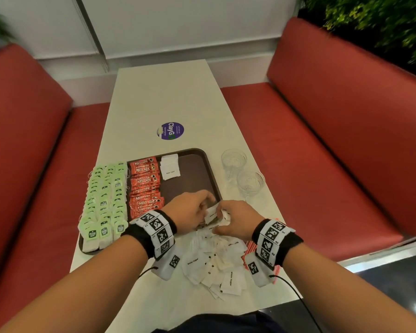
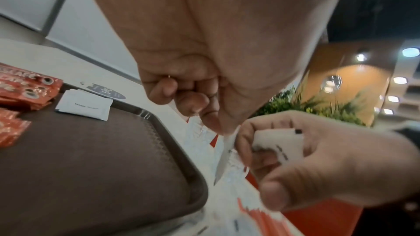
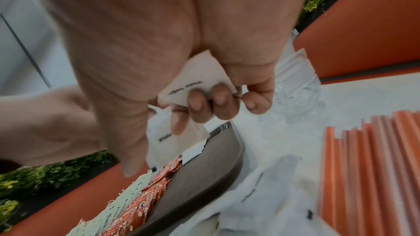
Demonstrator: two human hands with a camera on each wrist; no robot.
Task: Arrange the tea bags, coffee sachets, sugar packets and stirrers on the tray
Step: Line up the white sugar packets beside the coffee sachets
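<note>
**Now gathering sugar packets at the tray's near corner**

Evidently the step in hand is collecting white paper sugar packets into a neat stack before laying them on the dark brown plastic tray [image 1: 210, 164]. The left hand [image 1: 190, 212] pinches a thin packet edge-on between thumb and curled fingers; the right hand [image 1: 235, 221] has its fingers curled round several packets. Both hands meet just over the tray's near right corner. To do this well, I would square the packet edges against each other, print facing one way, and then set the stack below the small pile of white sugar packets [image 1: 170, 167] already on the tray, beside the red coffee sachets [image 1: 144, 186]. The loose heap of white packets [image 1: 214, 263] lies on the pale table [image 1: 168, 97], with orange-red stirrers [image 3: 372, 168] just beside it, not yet placed. Pale green tea bags [image 1: 105, 200] fill the tray's left side.

Readable writing: "NESCAFÉ" on the sachets, "White Sugar" on the packets, "ClayGo" on a round purple sticker [image 1: 170, 131].
</note>
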